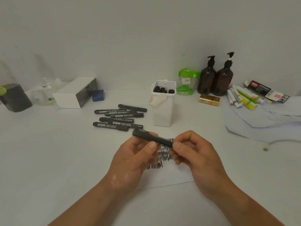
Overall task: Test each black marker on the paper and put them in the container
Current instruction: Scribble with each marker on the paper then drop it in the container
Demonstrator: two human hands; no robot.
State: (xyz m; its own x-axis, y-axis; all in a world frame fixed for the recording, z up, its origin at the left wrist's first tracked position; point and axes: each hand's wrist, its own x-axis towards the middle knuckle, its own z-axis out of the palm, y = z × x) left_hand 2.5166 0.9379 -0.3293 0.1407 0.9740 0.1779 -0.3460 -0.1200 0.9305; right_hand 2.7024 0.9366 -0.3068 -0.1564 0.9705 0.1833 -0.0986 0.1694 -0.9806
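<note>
Two hands meet over the near middle of the white surface (48,160). The left hand (130,159) pinches one black marker (153,138) between thumb and fingertips. The right hand (195,154) curls its fingers round the other end (whether that end is a cap, I cannot tell). The marker is held clear of the surface, slightly tilted, just above the paper (172,175). This is a thin white sheet lying flat, its near edge plain to see. Black zigzag scribbles (162,154) cross its middle, partly hidden by the hands.

Smooth bare surface spreads wide to the left of the hands and along the near edge.

Farther back, left of centre, loose black markers (118,118) lie roughly side by side, slim matte cylinders with white print. Near them on the right stands the container (163,110), a tall white plastic box with rounded corners. It is open-topped, with round black marker ends (162,90) showing inside.

Along the far edge a white box (75,93) lies toward the left. Two glossy dark brown pump bottles (215,79) stand right of centre, with a small gold box (209,100) in front of them. Coloured markers (244,98) are heaped toward the far right corner.
</note>
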